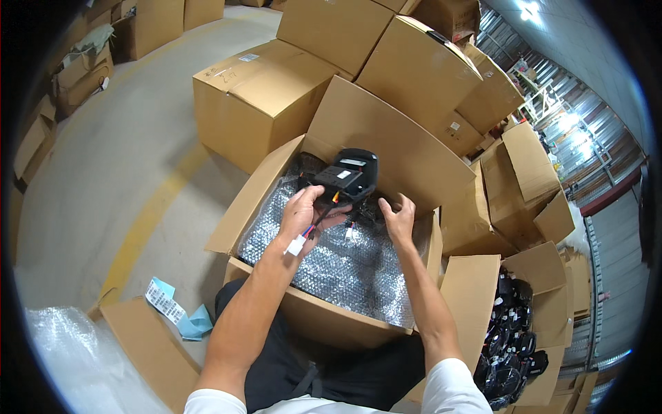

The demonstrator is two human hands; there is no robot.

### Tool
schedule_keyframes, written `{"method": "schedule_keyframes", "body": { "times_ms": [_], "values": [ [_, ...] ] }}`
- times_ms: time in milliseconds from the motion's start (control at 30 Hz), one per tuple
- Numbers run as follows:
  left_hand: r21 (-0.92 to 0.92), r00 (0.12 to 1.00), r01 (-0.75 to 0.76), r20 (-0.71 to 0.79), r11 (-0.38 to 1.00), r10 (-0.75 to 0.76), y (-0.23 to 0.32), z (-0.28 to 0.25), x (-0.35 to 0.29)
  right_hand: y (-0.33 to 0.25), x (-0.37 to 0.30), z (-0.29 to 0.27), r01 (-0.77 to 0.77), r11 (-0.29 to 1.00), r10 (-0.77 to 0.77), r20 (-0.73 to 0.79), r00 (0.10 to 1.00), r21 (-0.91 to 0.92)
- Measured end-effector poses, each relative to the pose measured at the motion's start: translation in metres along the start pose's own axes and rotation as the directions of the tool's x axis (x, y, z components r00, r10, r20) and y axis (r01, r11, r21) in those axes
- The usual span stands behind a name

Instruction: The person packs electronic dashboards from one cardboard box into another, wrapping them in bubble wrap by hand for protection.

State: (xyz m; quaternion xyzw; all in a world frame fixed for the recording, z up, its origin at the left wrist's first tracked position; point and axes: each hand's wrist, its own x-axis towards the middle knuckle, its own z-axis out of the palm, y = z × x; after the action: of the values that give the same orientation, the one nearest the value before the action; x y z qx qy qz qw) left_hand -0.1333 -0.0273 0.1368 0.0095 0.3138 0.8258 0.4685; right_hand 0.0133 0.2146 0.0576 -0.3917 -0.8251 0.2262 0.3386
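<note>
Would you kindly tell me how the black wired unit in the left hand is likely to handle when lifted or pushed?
The black wired unit probably stays stiff, since its casing looks hard and moulded. Its thin wires should flop and might snag, as they trail outside it to a white connector. Its rounded, uneven shape may make it tip.

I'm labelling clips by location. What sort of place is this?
Probably a warehouse or packing area: large cardboard boxes are stacked close by, a yellow line is marked on the floor, and the wall looks like ribbed metal.
</note>
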Motion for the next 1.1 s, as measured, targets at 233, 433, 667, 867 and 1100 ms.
{"method": "schedule_keyframes", "body": {
  "times_ms": [233,433,667,867,1100],
  "values": [
    [-0.038,0.83,0.384,0.452,0.922,-0.327,-0.022,-0.008,0.007,-0.112,-0.029,-0.033,-0.631,0.266,-0.409,0.678,0.611,0.728],
    [0.207,0.884,0.296,0.311,0.933,-0.349,-0.03,-0.002,-0.003,-0.11,-0.012,-0.043,-0.525,0.152,-0.068,0.539,0.84,0.837],
    [0.275,0.989,0.133,0.029,0.952,-0.147,-0.021,-0.001,-0.002,0.032,0.01,-0.056,-0.58,0.448,0.562,0.29,0.775,0.68],
    [0.324,0.989,0.118,0.051,0.939,-0.142,-0.026,0.004,-0.001,0.121,0.012,-0.022,-0.514,0.566,0.625,0.072,0.777,0.645],
    [0.415,0.997,0.066,0.017,0.908,-0.081,-0.028,0.007,0.005,0.104,-0.032,-0.02,0.034,0.855,-0.135,-0.16,0.978,-0.517]
  ]
}}
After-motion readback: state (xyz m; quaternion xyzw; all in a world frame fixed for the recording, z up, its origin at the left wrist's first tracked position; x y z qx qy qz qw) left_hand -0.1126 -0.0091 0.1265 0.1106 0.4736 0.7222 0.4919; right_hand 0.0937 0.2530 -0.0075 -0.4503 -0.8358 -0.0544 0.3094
